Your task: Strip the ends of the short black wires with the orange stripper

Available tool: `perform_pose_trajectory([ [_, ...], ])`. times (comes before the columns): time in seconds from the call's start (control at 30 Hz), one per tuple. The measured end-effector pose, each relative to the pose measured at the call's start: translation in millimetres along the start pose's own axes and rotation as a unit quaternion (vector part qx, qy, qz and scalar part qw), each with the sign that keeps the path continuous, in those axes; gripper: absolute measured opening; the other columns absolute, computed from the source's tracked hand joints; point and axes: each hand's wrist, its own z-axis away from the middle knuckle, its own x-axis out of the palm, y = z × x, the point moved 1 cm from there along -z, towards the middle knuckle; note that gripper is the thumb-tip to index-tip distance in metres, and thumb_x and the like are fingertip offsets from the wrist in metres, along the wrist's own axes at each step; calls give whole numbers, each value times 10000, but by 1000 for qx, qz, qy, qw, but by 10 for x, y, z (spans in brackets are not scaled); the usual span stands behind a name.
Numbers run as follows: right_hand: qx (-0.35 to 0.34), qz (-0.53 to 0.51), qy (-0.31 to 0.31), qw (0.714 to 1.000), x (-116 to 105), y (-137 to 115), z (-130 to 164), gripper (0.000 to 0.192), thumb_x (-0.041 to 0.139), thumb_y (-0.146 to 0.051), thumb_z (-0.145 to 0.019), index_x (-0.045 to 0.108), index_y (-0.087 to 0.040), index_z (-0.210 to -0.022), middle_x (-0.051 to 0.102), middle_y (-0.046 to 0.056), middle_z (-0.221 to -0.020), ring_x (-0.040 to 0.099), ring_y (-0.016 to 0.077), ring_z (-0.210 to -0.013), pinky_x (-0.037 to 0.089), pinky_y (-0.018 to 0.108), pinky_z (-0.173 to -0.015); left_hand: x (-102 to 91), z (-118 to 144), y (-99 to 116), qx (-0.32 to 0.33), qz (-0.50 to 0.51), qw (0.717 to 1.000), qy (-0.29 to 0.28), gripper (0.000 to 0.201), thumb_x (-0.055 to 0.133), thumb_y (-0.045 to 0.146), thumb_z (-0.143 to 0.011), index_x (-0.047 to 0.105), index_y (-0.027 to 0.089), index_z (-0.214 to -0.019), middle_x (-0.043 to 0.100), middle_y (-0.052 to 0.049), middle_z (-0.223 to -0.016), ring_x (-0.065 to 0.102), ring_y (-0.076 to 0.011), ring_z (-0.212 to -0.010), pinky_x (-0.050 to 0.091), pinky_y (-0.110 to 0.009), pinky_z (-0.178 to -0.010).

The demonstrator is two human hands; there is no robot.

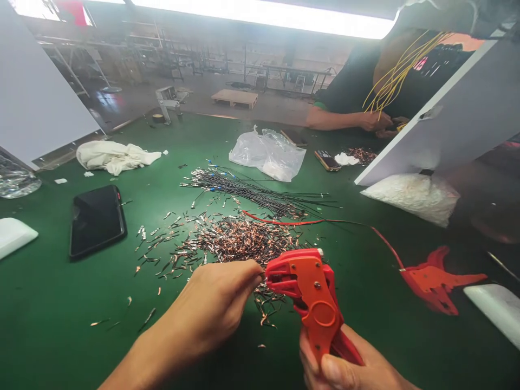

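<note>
My right hand [345, 363] grips the handles of a red-orange wire stripper [311, 295], its jaws pointing left. My left hand [221, 300] is pinched at the jaws, fingertips touching the stripper's mouth; any wire between them is too small to see. Just beyond lies a heap of short copper and dark wire bits [231, 241] on the green table [49, 314]. Farther back is a bundle of thin black wires [260, 192] with blue tips.
A second red stripper [434, 279] lies at right with a red wire [284, 221] running to it. A black phone [96, 219], white cloth [114, 156], plastic bags [270, 154] and a white panel [447, 119] surround the area. Another person's hands [379, 123] hold yellow wires at the far right.
</note>
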Motion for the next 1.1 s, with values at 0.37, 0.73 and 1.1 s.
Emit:
perform_pose_trajectory([
  [0.37, 24, -33, -4, 999, -3, -86, 28, 443, 713, -522, -773, 534, -151, -937, 508, 6, -733, 383, 112, -623, 255, 241, -563, 4, 11, 30, 51, -27, 995, 79, 230, 441, 169, -983, 656, 197, -906, 686, 5, -731, 610, -123, -612, 445, -217, -582],
  [0.73, -43, 269, 270, 923, -101, -413, 186, 412, 595, -565, -880, 556, -231, -1118, 609, 67, -959, 545, 244, -881, 420, 363, -794, 2, 11, -22, 89, -194, 952, 218, 229, 449, 136, -970, 675, 173, -981, 656, -13, -694, 616, -138, -606, 487, -232, -588],
  [1.1, 46, 801, 425, 420, -657, -386, 161, 428, 656, -522, -866, 599, -141, -1053, 637, 140, -986, 605, 350, -894, 494, 455, -738, 160, -48, 6, 160, -261, 918, 252, 215, 500, 10, -895, 684, 109, -945, 588, -16, -642, 480, -178, -604, 391, -311, -592],
])
